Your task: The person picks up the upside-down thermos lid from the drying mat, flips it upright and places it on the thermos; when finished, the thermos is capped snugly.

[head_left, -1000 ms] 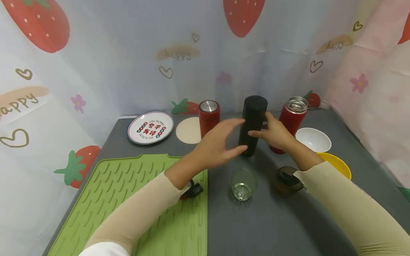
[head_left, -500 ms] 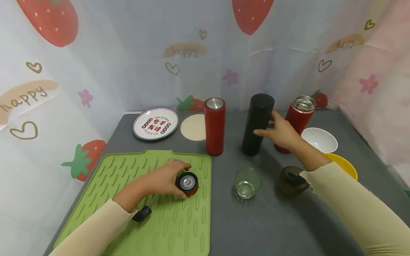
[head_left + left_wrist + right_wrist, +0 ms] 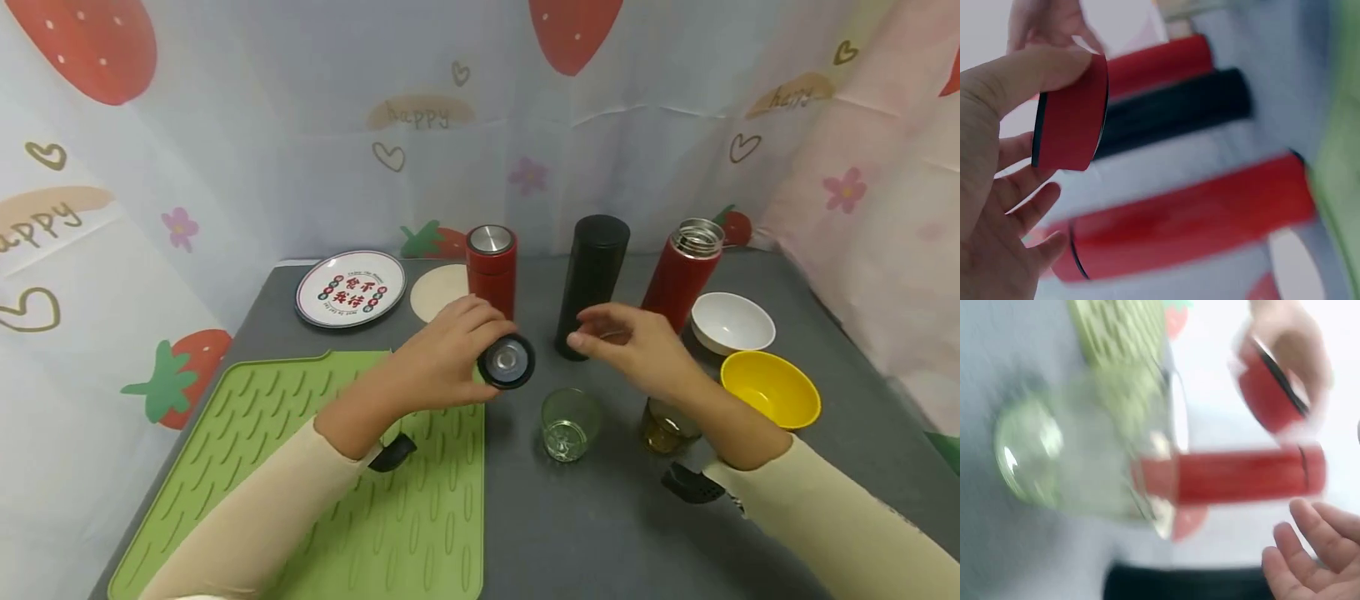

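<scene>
In the head view my left hand pinches a red bottle lid between thumb and fingers, raised off the mat. The lid's black-rimmed inside faces the camera; its red side shows in the left wrist view. Behind that hand stands a red thermos with its steel-topped cap on. My right hand holds nothing, its fingers loosely bent in front of a tall black thermos. Just beyond that hand is a second red thermos, its threaded steel mouth uncovered.
A green ribbed mat covers the left. Near the middle stands a clear glass, with a brown glass to its right. White and yellow bowls sit at the right, a printed plate at the back left.
My left hand has taken the red lid from the green mat, lifting it up and to the right. My right hand has let go of the black thermos and moved slightly down.
</scene>
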Action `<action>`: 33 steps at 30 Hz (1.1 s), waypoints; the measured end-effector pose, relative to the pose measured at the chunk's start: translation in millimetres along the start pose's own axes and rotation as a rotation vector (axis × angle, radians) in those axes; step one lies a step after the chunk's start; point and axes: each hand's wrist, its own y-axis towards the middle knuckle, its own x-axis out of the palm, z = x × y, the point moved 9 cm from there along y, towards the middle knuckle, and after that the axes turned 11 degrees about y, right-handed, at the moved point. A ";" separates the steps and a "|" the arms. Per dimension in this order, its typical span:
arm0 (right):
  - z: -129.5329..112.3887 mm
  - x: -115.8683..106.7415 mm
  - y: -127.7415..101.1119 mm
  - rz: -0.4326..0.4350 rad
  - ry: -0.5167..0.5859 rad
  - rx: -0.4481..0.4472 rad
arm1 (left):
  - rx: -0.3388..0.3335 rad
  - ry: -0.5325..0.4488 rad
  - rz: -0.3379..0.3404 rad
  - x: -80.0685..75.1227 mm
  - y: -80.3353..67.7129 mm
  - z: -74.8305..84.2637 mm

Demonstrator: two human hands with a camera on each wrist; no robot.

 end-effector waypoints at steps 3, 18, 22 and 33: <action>1.1 23.5 -1.7 -0.082 0.006 0.020 | 0.060 0.048 0.081 -7.9 24.5 17.6; -38.1 -29.3 -29.6 0.287 -0.178 -0.495 | -0.570 -0.892 -0.156 50.0 69.2 -1.3; -35.0 -69.9 -34.9 0.397 -0.244 -0.541 | -0.544 -0.932 -0.049 42.8 97.3 5.5; 87.0 -143.1 14.4 0.289 0.140 0.117 | -0.506 -0.731 0.064 42.1 202.9 25.2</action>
